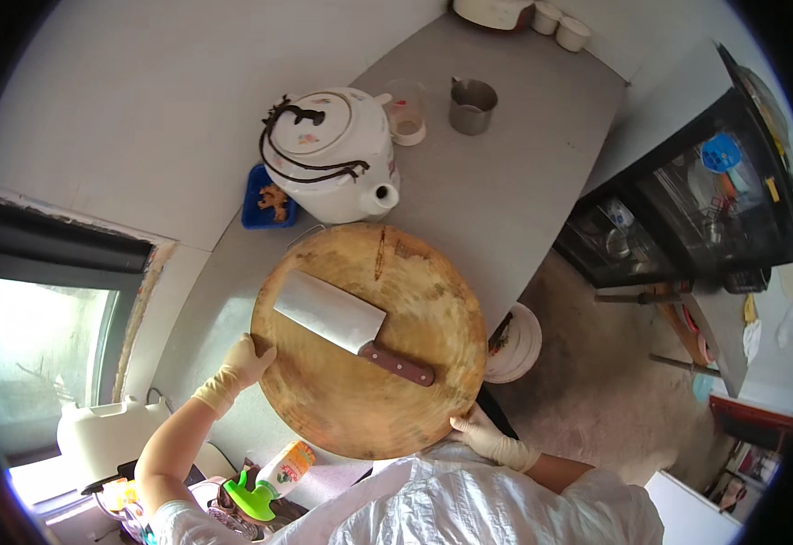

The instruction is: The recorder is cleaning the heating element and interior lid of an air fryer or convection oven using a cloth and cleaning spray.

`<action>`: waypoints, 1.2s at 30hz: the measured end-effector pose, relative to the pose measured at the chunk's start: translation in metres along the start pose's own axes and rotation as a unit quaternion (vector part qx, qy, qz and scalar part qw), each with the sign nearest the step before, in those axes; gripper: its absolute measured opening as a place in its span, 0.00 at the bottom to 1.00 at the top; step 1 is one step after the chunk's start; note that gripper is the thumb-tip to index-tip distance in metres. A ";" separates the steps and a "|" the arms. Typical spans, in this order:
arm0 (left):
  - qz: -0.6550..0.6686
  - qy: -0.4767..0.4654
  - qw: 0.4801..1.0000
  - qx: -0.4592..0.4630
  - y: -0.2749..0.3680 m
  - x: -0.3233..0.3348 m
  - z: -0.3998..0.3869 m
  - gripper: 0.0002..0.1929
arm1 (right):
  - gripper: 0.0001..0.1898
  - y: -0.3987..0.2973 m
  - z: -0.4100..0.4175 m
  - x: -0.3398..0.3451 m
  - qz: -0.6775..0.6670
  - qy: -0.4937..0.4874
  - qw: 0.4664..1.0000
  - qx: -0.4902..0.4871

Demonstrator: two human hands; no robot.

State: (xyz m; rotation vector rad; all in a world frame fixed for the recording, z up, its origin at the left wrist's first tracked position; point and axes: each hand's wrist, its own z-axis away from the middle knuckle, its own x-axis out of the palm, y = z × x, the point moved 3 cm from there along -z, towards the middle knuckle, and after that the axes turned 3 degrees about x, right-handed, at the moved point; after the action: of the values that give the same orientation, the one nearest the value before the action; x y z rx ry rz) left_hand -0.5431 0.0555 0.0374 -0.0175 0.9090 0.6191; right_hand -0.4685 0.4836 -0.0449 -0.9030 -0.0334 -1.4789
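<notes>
A round wooden chopping board (pixel 328 402) is held between my two gloved hands, at the counter's near part. My left hand (pixel 250 361) grips its left rim with the thumb on top. The lower right rim is in my right hand (pixel 481 432), thumb over the edge and the other fingers partly hidden. On the board lies a cleaver (pixel 332 313) with a riveted brown handle, its blade towards the upper left; neither hand touches it. Just beyond the board stands a large white ceramic teapot (pixel 328 150) with dark wire handles.
A blue plastic tray (pixel 253 208) holding ginger, a clear cup (pixel 408 126) and a metal mug (pixel 473 107) stand on the grey counter (pixel 505 184). A spray bottle (pixel 287 470) is at lower left. White container (pixel 519 344) shows right of the board; a dark glass cabinet (pixel 655 197) stands farther right.
</notes>
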 end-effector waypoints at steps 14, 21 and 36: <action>0.073 -0.126 0.980 0.137 0.142 0.084 0.025 0.24 | 0.27 -0.098 0.034 -0.143 -0.243 0.233 0.909 -0.246; 0.181 -0.015 0.956 0.232 0.211 0.087 -0.029 0.20 | 0.27 -0.202 0.015 -0.185 -0.192 0.272 0.901 -0.279; 0.290 0.112 0.923 0.225 0.338 0.051 -0.121 0.15 | 0.25 -0.379 -0.067 -0.254 -0.198 0.220 0.908 -0.298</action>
State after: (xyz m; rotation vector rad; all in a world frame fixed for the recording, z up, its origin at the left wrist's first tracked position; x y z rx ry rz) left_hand -0.7800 0.3276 0.0049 0.6279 1.2755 0.9538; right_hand -0.8646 0.7201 -0.0388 -1.0583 0.6330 -2.1050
